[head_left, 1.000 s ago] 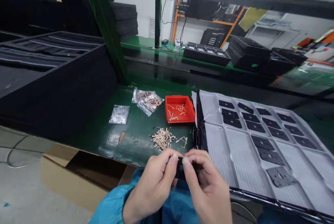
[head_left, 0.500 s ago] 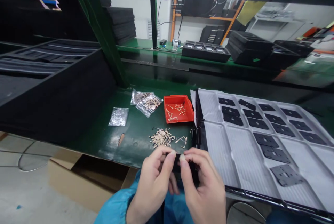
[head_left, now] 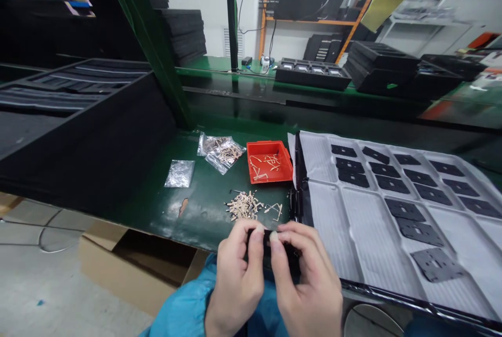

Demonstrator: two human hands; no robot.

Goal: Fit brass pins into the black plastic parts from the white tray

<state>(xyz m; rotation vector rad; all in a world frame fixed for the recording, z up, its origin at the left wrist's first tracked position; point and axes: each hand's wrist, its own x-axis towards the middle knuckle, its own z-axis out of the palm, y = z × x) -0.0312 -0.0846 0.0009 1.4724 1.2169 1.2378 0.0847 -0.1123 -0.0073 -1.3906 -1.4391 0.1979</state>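
So, both hands are busy with one small black piece [head_left: 267, 238], up close to the front edge of the green bench and right by the white tray's front left corner. Left hand [head_left: 239, 274] has its thumb and index finger pinched tight on one end, and the right hand [head_left: 309, 274] has the same kind of pinch going on the other end, thumbs just apart. Most of the piece is hidden behind the fingers, so can't tell its full shape.

Just past the fingertips, near the bench's front edge, is a messy pile of small beige and black parts [head_left: 243, 206], with a few loose ones [head_left: 274, 210] to its right. Behind that sits a red bin [head_left: 270, 178] close to the tray's left edge, some beige bits lying inside. Left of the bin are zip bags of parts [head_left: 226, 154], and a clear bag [head_left: 179, 173] is nearer the front edge.

The white tray [head_left: 361, 227] has flat black plates bunched toward its far edge, plus three more running down toward the front edge. The closest plate [head_left: 437, 265] is nearest that front edge.
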